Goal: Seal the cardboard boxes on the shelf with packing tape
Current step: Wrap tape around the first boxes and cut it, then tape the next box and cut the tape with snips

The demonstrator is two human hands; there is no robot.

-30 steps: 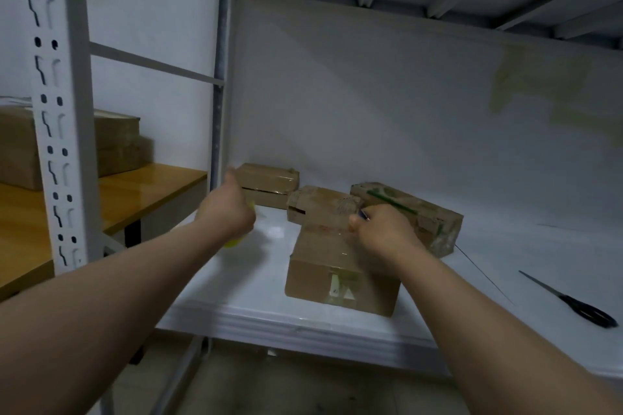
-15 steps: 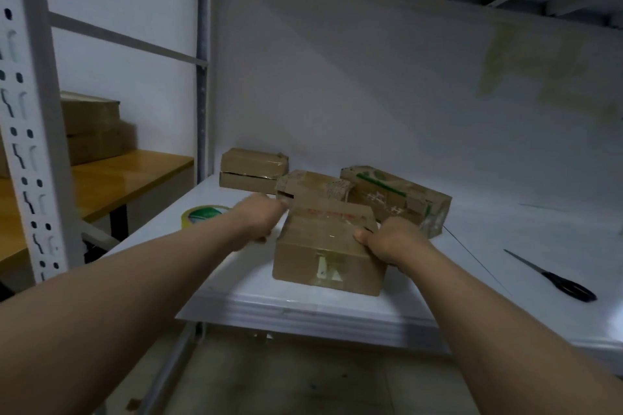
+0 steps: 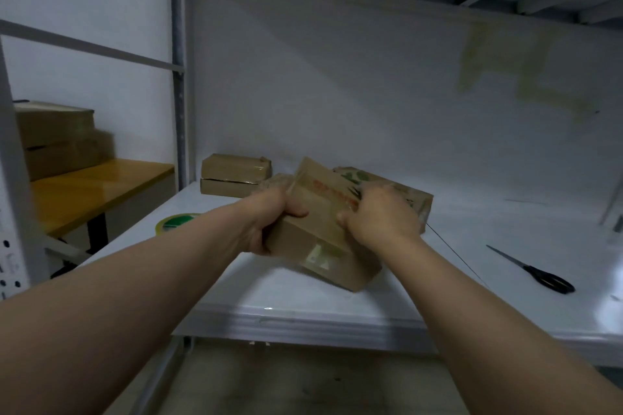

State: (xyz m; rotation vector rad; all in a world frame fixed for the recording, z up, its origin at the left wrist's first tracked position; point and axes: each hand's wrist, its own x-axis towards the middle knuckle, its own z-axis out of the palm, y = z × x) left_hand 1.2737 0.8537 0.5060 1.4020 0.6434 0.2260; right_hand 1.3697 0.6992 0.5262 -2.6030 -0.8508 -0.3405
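Holding the front cardboard box (image 3: 320, 236) by both ends, I have it tipped up over the front part of the white shelf (image 3: 337, 317). Its far edge is raised and its near right corner is low (I cannot tell whether that corner touches the shelf). My left grip (image 3: 269, 222) is wrapped round the box's left end, thumb on top and fingers curled underneath. My right grip (image 3: 377, 216) clasps the right end, thumb on the top face beside a strip of red print, the fingers going over the far side out of sight. A pale label shows on the side facing me.

Just behind the held box lie two more: a plain box (image 3: 274, 180) peeking out beyond my left grip, and a green-printed box (image 3: 408, 194) beyond my right grip. Further back on the left, near the rear wall, sits a pair of stacked boxes (image 3: 236, 175). The roll of packing tape (image 3: 177, 221) lies flat on the shelf to the left, partly hidden by my left forearm and apart from the held box. A pair of scissors (image 3: 539, 274) with black handles lies far to the right on the shelf. Left of the shelving, a wooden counter (image 3: 101, 189) carries more brown boxes (image 3: 57, 135).
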